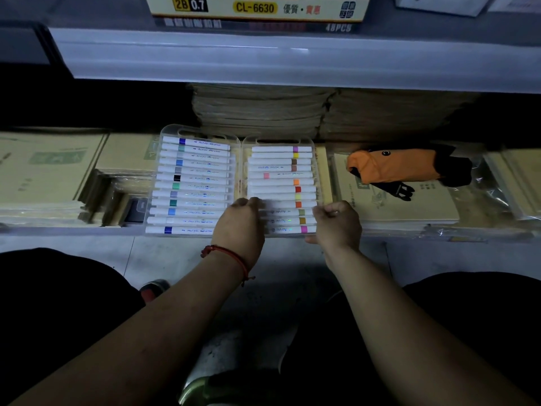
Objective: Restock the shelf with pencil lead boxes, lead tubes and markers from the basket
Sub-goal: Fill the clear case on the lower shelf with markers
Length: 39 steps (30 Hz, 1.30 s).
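Head view: the left hand [241, 221], a red cord [231, 256] on its wrist, lies knuckles-up with fingers curled over the near-left marker ends in the right half of the marker case [234, 183]. Whether it pinches one is hidden. The right hand [336, 222] is clenched on the case's near right corner, thumb under the front rim.

The case lies opened flat on the shelf [73, 230], its front edge at the shelf lip. It is clear hard plastic: probably light, stiff, slick, and weak at the middle hinge. It is best taken by both outer rims or shut first, since the markers [193, 178] look loosely seated and could roll out if it tips.

Counted: one case with two halves, twelve markers in the left half and twelve in the right, twenty-four in all.

Right of the case lies one orange pouch [395, 165]. Behind the case stand two stacks of brown notebooks [257, 112], with more flat packs to its left and right. Above the case, on the next shelf up, sits one yellow lead box [257, 7] marked 2B 0.7. No basket or lead tubes show.
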Each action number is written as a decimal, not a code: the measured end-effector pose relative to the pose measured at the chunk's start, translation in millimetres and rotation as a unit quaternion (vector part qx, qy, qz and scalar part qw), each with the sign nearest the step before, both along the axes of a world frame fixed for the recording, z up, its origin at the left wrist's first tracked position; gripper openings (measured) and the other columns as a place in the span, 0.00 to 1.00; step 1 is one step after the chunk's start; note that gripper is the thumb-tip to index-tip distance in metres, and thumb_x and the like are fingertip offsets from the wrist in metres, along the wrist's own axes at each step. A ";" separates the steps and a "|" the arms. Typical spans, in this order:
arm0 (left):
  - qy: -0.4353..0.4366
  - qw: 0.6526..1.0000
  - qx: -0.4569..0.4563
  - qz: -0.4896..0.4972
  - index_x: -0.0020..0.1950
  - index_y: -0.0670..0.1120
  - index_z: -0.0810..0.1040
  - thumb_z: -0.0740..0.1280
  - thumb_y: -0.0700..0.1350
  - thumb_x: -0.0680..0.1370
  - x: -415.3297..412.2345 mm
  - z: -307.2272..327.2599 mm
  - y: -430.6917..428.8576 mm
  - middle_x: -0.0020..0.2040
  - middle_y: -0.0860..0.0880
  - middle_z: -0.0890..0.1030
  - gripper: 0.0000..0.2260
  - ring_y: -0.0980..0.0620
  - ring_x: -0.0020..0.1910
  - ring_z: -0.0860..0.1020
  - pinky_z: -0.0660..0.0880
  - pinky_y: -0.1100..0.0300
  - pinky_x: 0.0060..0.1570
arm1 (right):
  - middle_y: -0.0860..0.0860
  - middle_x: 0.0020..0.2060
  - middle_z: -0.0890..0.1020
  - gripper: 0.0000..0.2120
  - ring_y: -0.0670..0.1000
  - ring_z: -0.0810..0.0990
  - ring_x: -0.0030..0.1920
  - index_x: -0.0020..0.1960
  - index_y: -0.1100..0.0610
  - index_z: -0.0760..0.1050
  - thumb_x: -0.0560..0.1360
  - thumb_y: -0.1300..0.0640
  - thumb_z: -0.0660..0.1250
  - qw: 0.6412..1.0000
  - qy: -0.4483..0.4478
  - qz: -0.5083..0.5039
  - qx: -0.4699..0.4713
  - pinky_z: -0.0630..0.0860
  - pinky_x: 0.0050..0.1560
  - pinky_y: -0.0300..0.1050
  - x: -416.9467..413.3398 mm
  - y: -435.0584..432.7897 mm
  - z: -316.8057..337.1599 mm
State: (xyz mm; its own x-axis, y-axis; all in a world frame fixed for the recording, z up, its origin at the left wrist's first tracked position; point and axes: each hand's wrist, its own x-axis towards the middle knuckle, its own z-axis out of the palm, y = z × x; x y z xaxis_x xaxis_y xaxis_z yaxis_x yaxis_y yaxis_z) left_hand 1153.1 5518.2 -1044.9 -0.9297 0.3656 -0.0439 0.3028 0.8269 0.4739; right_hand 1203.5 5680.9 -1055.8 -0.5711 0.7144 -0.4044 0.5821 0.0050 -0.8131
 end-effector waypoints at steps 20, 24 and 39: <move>0.063 0.983 0.115 -0.126 0.57 0.41 0.82 0.62 0.43 0.80 -19.8 6.1 -17.2 0.46 0.44 0.82 0.12 0.43 0.45 0.80 0.71 0.58 0.45 | 0.54 0.53 0.83 0.04 0.58 0.86 0.46 0.49 0.56 0.74 0.80 0.57 0.69 1.000 0.000 -0.001 -0.001 0.85 0.36 0.50 -2.4 -0.7 4.3; 0.107 0.980 0.141 -0.094 0.58 0.40 0.81 0.64 0.42 0.81 -20.4 19.0 -27.3 0.47 0.44 0.81 0.10 0.44 0.44 0.80 0.69 0.63 0.44 | 0.54 0.52 0.81 0.04 0.58 0.85 0.46 0.51 0.58 0.75 0.79 0.59 0.69 1.000 0.004 0.000 -0.023 0.85 0.37 0.51 -1.5 -0.2 8.3; 0.105 0.972 0.153 -0.141 0.61 0.47 0.83 0.67 0.47 0.82 -6.7 42.8 -76.6 0.45 0.54 0.80 0.10 0.58 0.43 0.75 0.69 0.69 0.46 | 0.54 0.59 0.79 0.16 0.56 0.79 0.57 0.66 0.58 0.73 0.80 0.55 0.66 0.980 -0.043 0.166 0.097 0.74 0.52 0.45 12.6 -2.9 40.6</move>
